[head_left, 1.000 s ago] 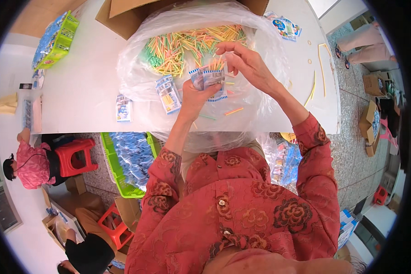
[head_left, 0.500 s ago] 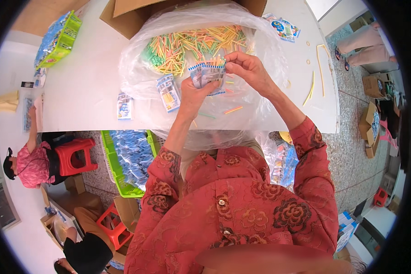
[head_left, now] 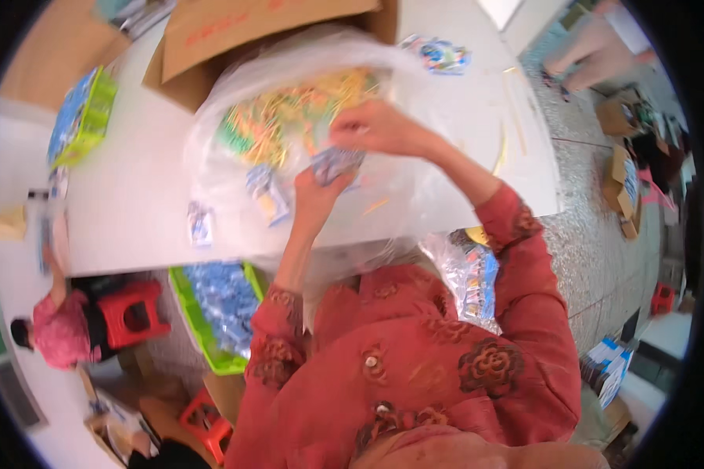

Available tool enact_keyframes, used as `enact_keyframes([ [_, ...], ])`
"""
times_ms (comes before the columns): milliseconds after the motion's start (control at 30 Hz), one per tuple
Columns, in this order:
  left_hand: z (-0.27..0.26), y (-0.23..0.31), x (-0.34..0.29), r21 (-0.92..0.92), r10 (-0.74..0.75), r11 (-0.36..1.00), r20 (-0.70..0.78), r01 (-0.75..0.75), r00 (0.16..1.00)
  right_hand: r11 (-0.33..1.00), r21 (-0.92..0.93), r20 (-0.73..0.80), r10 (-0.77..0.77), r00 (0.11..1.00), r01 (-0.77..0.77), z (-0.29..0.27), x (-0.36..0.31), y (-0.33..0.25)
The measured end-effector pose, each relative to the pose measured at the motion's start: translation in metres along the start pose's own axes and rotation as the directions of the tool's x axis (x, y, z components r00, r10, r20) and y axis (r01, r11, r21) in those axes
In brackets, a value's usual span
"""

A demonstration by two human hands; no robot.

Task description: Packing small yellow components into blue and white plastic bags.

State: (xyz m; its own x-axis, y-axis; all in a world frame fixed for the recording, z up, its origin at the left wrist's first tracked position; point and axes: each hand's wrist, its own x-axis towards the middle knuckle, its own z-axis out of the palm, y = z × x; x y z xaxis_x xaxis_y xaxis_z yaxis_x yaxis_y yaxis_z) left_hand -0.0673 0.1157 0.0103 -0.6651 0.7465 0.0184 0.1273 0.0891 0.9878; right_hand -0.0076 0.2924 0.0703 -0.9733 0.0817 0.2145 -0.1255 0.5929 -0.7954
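Observation:
My left hand (head_left: 318,202) is closed around small blue-and-white packets (head_left: 334,166), held above the plastic-covered white table. Just over their top edge is my right hand (head_left: 379,129), its fingers curled and blurred; whatever is in them is hidden. Behind both hands, a large clear plastic bag (head_left: 211,117) lies spread with a heap of thin yellow, green and pink sticks (head_left: 270,117) on it. One similar packet (head_left: 267,195) lies left of my left hand, and another packet (head_left: 200,225) rests farther left.
A brown cardboard box (head_left: 266,35) stands behind the bag. Green baskets of blue packets sit at the table's far left (head_left: 102,117) and below its near edge (head_left: 223,363). More packets (head_left: 438,56) lie far right. A person in pink (head_left: 61,328) works at left beside a red stool (head_left: 133,316).
The whole view has shifted and blurred. My right hand has moved in over the packets, its fingers more curled. The sticks that showed at the packet's top are now hidden or blurred.

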Motion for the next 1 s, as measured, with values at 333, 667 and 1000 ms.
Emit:
enact_keyframes([
  [333, -0.004, -0.021, -0.018, -0.301, -0.104, 0.949, -0.009, 0.097, 0.995, 0.975, 0.205, -0.055, 0.095, 0.994, -0.081, 0.02, 0.002, -0.014],
  [667, -0.005, -0.016, -0.014, -0.327, -0.094, 0.941, 0.003, 0.09, 0.996, 0.898, 0.433, -0.102, -0.029, 0.994, 0.071, 0.029, 0.0, -0.012],
  [1000, -0.003, -0.01, -0.017, -0.462, -0.074, 0.886, -0.06, 0.038, 0.995, 0.927, 0.359, -0.175, -0.047, 0.983, 0.108, 0.035, -0.011, -0.017],
])
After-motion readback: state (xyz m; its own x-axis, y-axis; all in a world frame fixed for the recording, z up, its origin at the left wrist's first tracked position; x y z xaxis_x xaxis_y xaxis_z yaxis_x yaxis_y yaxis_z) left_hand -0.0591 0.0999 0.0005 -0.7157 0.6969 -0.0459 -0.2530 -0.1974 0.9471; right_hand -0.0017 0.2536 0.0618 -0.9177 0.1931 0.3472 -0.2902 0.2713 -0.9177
